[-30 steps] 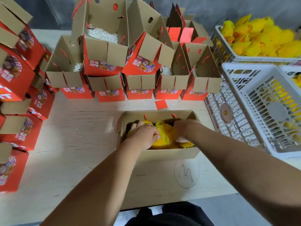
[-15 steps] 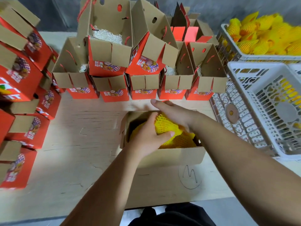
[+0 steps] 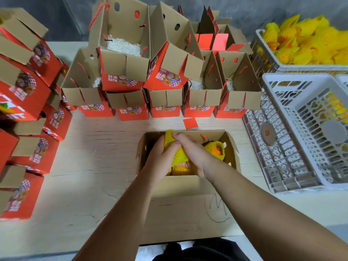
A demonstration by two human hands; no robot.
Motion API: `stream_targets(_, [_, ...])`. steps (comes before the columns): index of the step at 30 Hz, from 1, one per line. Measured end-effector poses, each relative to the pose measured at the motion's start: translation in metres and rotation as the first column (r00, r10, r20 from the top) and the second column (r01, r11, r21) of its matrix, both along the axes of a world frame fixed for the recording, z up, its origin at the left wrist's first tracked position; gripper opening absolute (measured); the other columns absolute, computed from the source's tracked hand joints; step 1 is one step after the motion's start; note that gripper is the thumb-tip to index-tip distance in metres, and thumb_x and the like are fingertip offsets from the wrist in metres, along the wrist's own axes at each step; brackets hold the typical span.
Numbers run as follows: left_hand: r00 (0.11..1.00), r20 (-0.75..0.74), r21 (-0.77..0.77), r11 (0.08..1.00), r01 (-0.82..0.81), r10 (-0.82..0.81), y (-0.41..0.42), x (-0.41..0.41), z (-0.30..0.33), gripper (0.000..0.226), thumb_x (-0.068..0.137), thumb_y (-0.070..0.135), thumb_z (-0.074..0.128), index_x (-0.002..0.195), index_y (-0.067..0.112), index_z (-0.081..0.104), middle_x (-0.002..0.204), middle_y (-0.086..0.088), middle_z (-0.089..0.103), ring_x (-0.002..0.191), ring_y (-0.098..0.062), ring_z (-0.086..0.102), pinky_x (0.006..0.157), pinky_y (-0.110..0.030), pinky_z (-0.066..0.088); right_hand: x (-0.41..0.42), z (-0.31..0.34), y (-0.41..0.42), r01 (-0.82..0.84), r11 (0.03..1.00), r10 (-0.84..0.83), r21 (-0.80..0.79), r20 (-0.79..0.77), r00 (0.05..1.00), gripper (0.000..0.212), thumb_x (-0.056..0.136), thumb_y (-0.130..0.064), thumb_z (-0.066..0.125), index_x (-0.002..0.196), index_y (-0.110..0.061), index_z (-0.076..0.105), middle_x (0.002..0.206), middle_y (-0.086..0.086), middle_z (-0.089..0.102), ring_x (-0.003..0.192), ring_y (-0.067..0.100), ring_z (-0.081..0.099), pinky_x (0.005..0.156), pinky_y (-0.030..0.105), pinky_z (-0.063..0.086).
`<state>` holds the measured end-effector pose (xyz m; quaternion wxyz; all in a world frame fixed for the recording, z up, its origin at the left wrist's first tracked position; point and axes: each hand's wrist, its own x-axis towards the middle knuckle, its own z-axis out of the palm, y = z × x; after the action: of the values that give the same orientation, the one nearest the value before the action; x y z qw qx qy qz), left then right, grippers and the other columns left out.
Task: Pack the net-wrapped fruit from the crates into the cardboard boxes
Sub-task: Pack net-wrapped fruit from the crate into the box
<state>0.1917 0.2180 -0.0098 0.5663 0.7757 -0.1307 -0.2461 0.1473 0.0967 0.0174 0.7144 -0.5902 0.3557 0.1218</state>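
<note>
An open cardboard box (image 3: 230,146) stands on the table right in front of me. Both hands are over it, gripping one fruit in yellow foam net (image 3: 177,157). My left hand (image 3: 160,157) cups the fruit's left side. My right hand (image 3: 192,149) lies over its top and right side, fingers pinching the net's upper end. Another net-wrapped orange fruit (image 3: 215,149) lies in the right part of the box, and more netted fruit (image 3: 179,169) shows below my hands. A white crate (image 3: 263,48) piled with yellow netted fruit stands at the far right.
Rows of open red-and-brown gift boxes (image 3: 163,102) stand behind the box, some stacked, several with pale shredded filler. More red boxes (image 3: 24,102) are piled along the left. White plastic crates (image 3: 293,132) sit at the right. A small red card (image 3: 190,123) lies on the table.
My hands have gone from pressing fruit down inside the box to lifting one netted fruit above it; my right hand now grips its top. The fruit at the right of the box is uncovered.
</note>
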Motion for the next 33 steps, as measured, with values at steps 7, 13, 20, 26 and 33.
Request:
stream_targets(7, [0.947, 0.113, 0.265, 0.91, -0.32, 0.3, -0.007, 0.006, -0.011, 0.044, 0.101, 0.031, 0.058, 0.14, 0.015, 0.047, 0.128, -0.001, 0.059, 0.118, -0.02, 0.057, 0.095, -0.026, 0.042, 0.019, -0.02, 0.032, -0.237, 0.842, 0.182, -0.485, -0.159, 0.97, 0.056, 0.108, -0.049, 0.026, 0.15, -0.016, 0.042, 0.155, 0.02, 0.036, 0.145, 0.036, 0.031, 0.119, 0.045, 0.027])
stream_targets(13, [0.944, 0.295, 0.358, 0.899, -0.252, 0.147, -0.003, 0.009, -0.018, 0.054, 0.096, 0.041, 0.067, 0.137, 0.012, 0.046, 0.138, -0.012, 0.052, 0.126, -0.032, 0.051, 0.101, -0.039, 0.04, -0.009, -0.008, -0.043, -0.571, -0.03, 0.348, -0.821, -0.544, 0.764, 0.042, 0.096, -0.029, 0.05, 0.137, -0.031, 0.053, 0.137, 0.005, 0.059, 0.132, 0.031, 0.05, 0.105, 0.044, 0.035])
stream_targets(20, [0.94, 0.339, 0.378, 0.909, -0.175, 0.04, 0.001, 0.005, -0.015, 0.041, 0.088, 0.048, 0.073, 0.117, 0.024, 0.057, 0.115, 0.003, 0.054, 0.106, -0.019, 0.055, 0.085, -0.029, 0.04, 0.003, -0.02, -0.087, -0.761, -0.371, 0.383, -0.532, -0.834, 0.396, 0.066, 0.098, -0.02, 0.061, 0.154, -0.027, 0.027, 0.147, 0.006, 0.053, 0.135, 0.032, 0.051, 0.113, 0.048, 0.04])
stream_targets(26, [0.971, 0.196, 0.476, 0.879, 0.025, -0.133, 0.003, 0.021, -0.013, 0.039, 0.093, 0.06, 0.06, 0.114, 0.027, 0.06, 0.108, 0.005, 0.064, 0.097, -0.018, 0.06, 0.081, -0.035, 0.046, 0.005, -0.043, -0.097, -0.629, -0.378, 0.436, -0.679, -0.73, 0.527, 0.041, 0.103, -0.027, 0.048, 0.143, -0.03, 0.046, 0.139, 0.003, 0.052, 0.13, 0.031, 0.047, 0.108, 0.045, 0.04])
stream_targets(33, [0.994, 0.079, 0.341, 0.935, -0.095, 0.072, -0.005, 0.031, -0.002, 0.061, 0.078, 0.062, 0.068, 0.116, 0.014, 0.068, 0.113, -0.009, 0.068, 0.111, -0.031, 0.063, 0.098, -0.046, 0.051, -0.035, -0.015, -0.093, -0.397, -0.137, 0.478, -0.908, -0.411, 0.776, 0.043, 0.094, -0.027, 0.055, 0.137, -0.027, 0.052, 0.13, 0.004, 0.057, 0.122, 0.032, 0.051, 0.105, 0.042, 0.039])
